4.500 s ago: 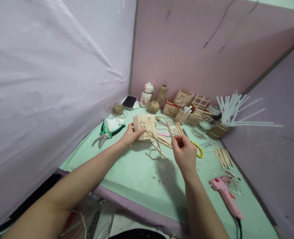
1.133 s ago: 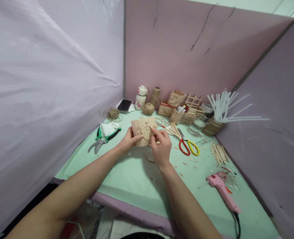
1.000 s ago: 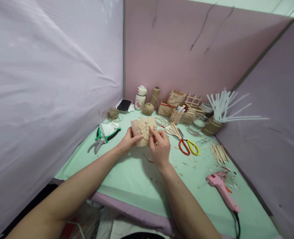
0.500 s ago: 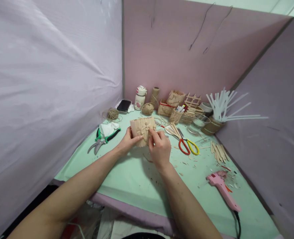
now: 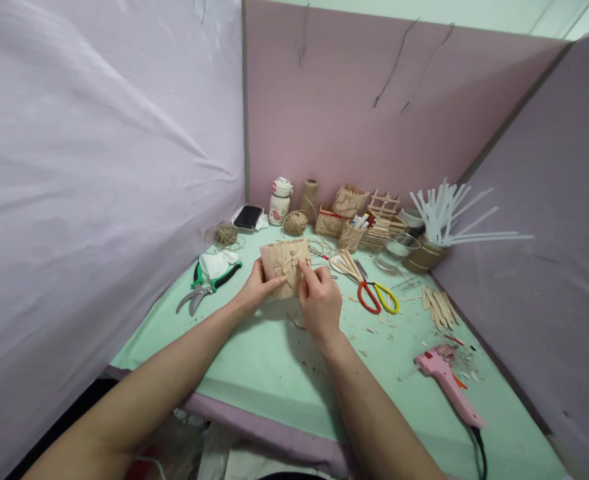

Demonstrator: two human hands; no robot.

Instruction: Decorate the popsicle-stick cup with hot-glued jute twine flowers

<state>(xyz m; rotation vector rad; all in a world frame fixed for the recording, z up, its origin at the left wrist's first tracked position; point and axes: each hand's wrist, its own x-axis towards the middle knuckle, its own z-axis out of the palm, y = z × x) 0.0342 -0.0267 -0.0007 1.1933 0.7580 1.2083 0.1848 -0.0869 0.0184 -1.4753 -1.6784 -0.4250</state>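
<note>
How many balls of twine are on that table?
2. The left ball lies just in front of the phone; the right ball sits by the white bottle, before the upright spool. Others could be hidden behind things.

Glue gun (image 5: 448, 387) right of the hands (image 5: 287, 297); shears (image 5: 207, 285) left.

We see soft, fairly dim light, brightest on the left fabric wall (image 5: 104, 147) and the pale strip at top right. Faint shadows soften the table (image 5: 254, 360); wide-angle stretching bends the edges, and small details look slightly soft.
</note>
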